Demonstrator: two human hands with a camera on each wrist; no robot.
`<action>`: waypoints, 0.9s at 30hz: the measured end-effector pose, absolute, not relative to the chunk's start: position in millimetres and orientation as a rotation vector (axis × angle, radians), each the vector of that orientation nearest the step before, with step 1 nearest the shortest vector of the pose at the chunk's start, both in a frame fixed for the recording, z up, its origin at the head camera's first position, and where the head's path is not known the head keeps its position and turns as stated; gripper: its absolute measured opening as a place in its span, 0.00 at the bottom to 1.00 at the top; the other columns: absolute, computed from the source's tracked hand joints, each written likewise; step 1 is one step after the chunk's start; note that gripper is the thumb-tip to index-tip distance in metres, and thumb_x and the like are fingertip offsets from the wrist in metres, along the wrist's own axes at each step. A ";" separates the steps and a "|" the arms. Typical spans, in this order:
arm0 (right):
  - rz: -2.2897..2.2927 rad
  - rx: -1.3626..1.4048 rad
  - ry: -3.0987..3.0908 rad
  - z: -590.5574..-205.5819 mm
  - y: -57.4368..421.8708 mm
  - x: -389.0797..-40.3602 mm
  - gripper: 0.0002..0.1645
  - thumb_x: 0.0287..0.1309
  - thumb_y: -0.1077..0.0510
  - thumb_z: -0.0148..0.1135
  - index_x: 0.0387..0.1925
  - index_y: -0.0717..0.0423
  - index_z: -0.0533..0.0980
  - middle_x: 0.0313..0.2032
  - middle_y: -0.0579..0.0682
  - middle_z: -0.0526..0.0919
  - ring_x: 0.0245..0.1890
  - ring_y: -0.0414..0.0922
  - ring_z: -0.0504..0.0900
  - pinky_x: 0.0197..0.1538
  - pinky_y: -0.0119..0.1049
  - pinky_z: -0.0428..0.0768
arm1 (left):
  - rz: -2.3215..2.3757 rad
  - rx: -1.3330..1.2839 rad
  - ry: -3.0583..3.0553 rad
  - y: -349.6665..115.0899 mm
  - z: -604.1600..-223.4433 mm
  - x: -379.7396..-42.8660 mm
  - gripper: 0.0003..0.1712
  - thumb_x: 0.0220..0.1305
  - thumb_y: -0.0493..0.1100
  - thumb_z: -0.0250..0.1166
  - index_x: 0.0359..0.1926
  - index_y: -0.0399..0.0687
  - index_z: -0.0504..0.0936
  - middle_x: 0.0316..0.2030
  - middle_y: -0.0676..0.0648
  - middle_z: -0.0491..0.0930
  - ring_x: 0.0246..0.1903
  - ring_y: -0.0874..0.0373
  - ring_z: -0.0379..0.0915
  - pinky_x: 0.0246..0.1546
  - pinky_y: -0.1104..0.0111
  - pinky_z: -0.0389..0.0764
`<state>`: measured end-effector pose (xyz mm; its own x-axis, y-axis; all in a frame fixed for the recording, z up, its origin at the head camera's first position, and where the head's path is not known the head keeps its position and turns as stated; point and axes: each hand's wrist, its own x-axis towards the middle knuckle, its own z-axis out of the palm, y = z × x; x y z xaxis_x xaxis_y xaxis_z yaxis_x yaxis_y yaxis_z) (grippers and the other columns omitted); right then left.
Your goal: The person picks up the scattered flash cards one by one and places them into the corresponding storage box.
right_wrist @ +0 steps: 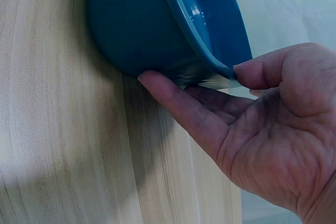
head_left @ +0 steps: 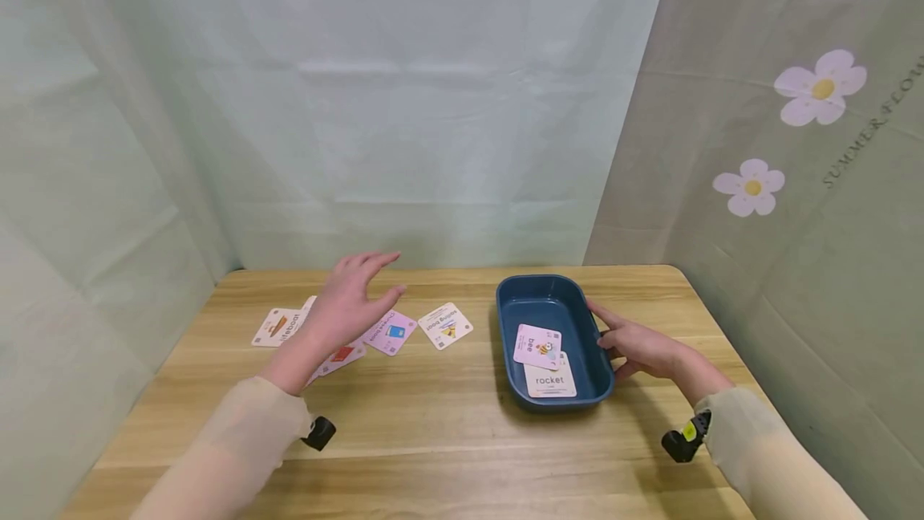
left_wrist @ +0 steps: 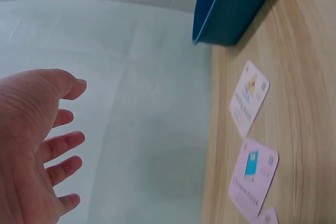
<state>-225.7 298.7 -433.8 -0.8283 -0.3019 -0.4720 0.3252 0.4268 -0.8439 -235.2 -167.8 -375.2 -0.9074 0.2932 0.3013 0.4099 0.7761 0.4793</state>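
My left hand (head_left: 346,303) hovers above the cards at the left, its fingers spread and nothing held, as the left wrist view also shows. Close to it lie a lifeboat card (head_left: 277,327), a pink card with a red picture (head_left: 342,356) and a purple Chinese book card (head_left: 391,333); the hand hides part of this group. A sailing boat card (head_left: 445,326) lies apart, nearer the tray. With thumb at the rim and fingers against the outer wall, my right hand (right_wrist: 294,124) grips the deep blue tray (head_left: 546,303). Inside, a bee card (head_left: 537,346) overlaps a rocket card (head_left: 551,379).
All of this stands on a wooden table (head_left: 419,440) with rounded far corners. Pale cloth (head_left: 433,119) hangs behind its far edge, and a flower-printed cloth (head_left: 801,263) runs along the right side. A small black device sits at each wrist.
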 end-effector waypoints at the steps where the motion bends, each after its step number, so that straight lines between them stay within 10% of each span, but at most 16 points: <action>1: -1.427 0.019 2.108 -434.0 298.9 -225.8 0.47 0.72 0.66 0.44 0.83 0.40 0.37 0.75 0.75 0.49 0.58 0.63 0.77 0.48 0.57 0.84 | -0.810 -0.544 -2.765 -171.3 -375.1 -234.7 0.34 0.71 0.54 0.65 0.74 0.51 0.70 0.70 0.40 0.69 0.69 0.37 0.59 0.64 0.38 0.63; 27: -1.405 0.025 2.129 -432.1 296.5 -223.6 0.48 0.71 0.66 0.44 0.83 0.41 0.37 0.74 0.76 0.51 0.59 0.64 0.77 0.47 0.58 0.84 | -0.686 -0.372 -2.897 -252.6 -411.5 -224.3 0.39 0.70 0.58 0.65 0.73 0.44 0.69 0.68 0.32 0.66 0.67 0.29 0.55 0.63 0.33 0.58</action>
<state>-223.6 296.5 -432.1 -0.8306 -0.2917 -0.4743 0.3215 0.4443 -0.8362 -224.3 -252.6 -411.5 -0.9596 0.2058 0.1919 0.2700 0.8654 0.4222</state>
